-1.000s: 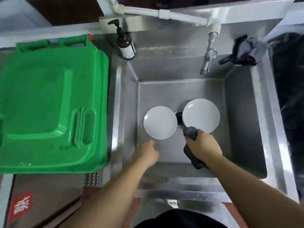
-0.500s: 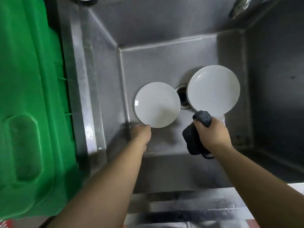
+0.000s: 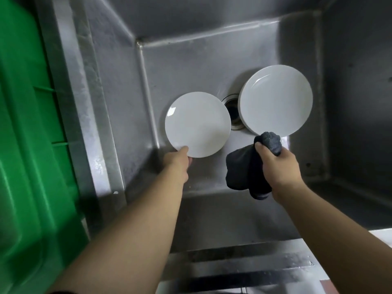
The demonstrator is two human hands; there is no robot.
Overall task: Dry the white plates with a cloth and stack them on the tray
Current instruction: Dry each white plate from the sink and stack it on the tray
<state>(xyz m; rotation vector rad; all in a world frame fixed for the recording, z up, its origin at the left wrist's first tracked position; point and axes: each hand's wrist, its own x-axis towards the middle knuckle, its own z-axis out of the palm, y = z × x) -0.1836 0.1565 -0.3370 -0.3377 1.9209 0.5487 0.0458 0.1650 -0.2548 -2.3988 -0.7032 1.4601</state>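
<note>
Two white plates lie on the floor of the steel sink (image 3: 191,66). The left plate (image 3: 198,124) sits beside the drain, and my left hand (image 3: 178,161) pinches its near edge, thumb on top. To the right of the drain lies the right plate (image 3: 275,102), which looks like a stack of two. Just in front of it my right hand (image 3: 277,166) grips a bunched dark grey cloth (image 3: 246,170), which hangs down to the left of the fist. No tray is in view.
A large green plastic bin lid (image 3: 27,155) fills the left side, next to the sink's steel rim (image 3: 70,102). The drain (image 3: 233,113) lies between the plates. The sink's front ledge (image 3: 244,264) runs below my arms.
The view has dropped closer into the sink. My left hand has reached forward and taken hold of the left plate's near edge. My right hand keeps the cloth by the right plate.
</note>
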